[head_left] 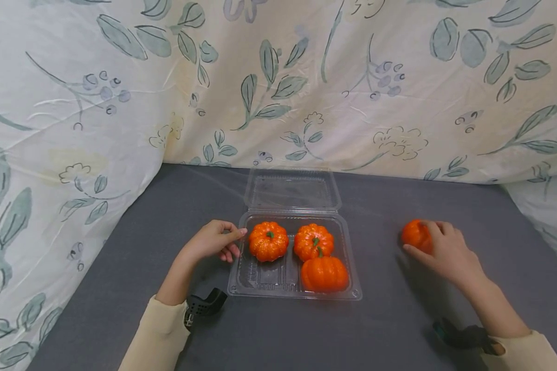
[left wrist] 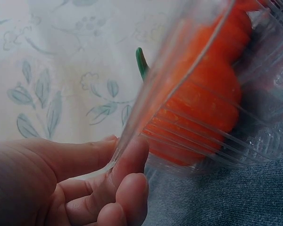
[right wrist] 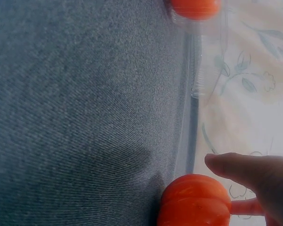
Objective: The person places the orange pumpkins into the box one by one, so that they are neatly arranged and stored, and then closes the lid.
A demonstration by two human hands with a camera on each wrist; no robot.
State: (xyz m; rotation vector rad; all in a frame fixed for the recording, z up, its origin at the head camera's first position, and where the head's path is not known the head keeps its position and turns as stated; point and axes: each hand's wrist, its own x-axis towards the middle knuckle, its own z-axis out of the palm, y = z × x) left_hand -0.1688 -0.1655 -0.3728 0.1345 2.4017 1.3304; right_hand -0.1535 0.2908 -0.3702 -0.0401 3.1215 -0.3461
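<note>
A clear plastic clamshell box [head_left: 264, 288] lies with its lid folded back, holding a few small orange pumpkins. One pumpkin [head_left: 268, 241] sits at the left, another [head_left: 313, 241] at the right, and a third [head_left: 325, 274] in front of that one. My left hand [head_left: 215, 241] pinches the box's left rim between thumb [left wrist: 92, 157] and fingers. Far to the right, my right hand [head_left: 447, 252] is over another orange pumpkin [head_left: 416, 236] on the table. In the right wrist view its thumb [right wrist: 231, 167] stands apart from that pumpkin, while a finger reaches behind it; contact is unclear.
The raised clear lid [head_left: 292, 189] leans toward the back. Dark grey cloth [head_left: 380, 330] covers the table. A leaf-patterned curtain [head_left: 334, 103] hangs along the back and sides. Each wrist wears a black strap device [head_left: 206, 304].
</note>
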